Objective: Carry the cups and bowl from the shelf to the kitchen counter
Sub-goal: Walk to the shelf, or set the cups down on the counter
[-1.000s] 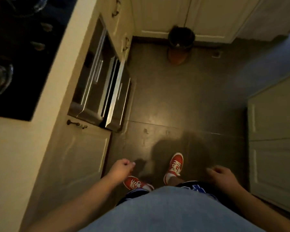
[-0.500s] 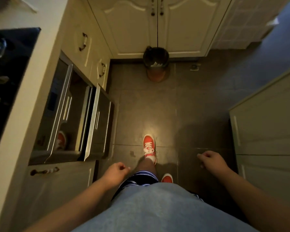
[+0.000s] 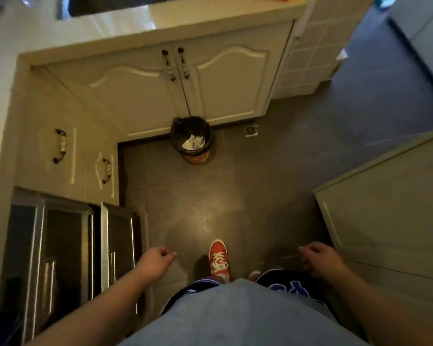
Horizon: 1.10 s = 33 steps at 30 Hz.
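No cup, bowl or shelf shows in the head view. My left hand (image 3: 155, 262) hangs low over the dark floor, fingers curled loosely, holding nothing. My right hand (image 3: 319, 258) hangs at the same height on the other side, fingers also curled in and empty. The cream kitchen counter (image 3: 145, 26) runs across the top of the view and down the left side; its surface is blurred, with a dark sink opening at the top.
A small bin (image 3: 192, 138) with white paper in it stands on the floor against the cabinet doors (image 3: 175, 93) ahead. A steel appliance (image 3: 68, 255) with an ajar door juts out at lower left. A pale cabinet (image 3: 390, 208) stands at right. My red shoe (image 3: 218, 258) is forward.
The view has travelled forward along the floor toward the bin and the counter ahead. The hob has left the view at left. Both hands stay curled and empty at my sides.
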{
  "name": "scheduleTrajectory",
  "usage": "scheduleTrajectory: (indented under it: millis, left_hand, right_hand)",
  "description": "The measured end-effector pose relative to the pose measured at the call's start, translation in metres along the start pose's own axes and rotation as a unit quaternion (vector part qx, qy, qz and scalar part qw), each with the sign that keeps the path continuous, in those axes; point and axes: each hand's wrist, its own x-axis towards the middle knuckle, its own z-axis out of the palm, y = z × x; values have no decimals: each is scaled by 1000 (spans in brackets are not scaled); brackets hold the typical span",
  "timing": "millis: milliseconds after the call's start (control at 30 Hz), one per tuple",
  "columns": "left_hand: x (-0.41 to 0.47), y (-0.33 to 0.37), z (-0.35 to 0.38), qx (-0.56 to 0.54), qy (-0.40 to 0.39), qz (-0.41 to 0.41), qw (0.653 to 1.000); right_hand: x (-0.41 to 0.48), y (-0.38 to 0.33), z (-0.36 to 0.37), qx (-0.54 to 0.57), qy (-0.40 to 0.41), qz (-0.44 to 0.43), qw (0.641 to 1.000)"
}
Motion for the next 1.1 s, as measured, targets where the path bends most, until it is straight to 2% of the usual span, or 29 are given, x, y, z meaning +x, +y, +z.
scheduleTrajectory:
  millis: [167, 367, 500, 867, 1100]
  left_hand:
    - [48, 126, -24, 50, -42, 76, 995]
    - [100, 290, -17, 85, -81, 144, 983]
    - [129, 365, -17, 124, -96, 141, 978]
    - [208, 464, -76, 188, -54, 82, 977]
    - [297, 555, -113, 223, -51, 64, 971]
  right_hand:
    - [23, 15, -40, 50, 33, 68, 996]
    - [82, 20, -78, 134, 51, 146, 979]
    - [129, -4, -111, 173, 46, 174, 968]
    - [249, -197, -235, 121, 34, 34, 992]
    - [312, -288, -300, 151, 51, 39, 986]
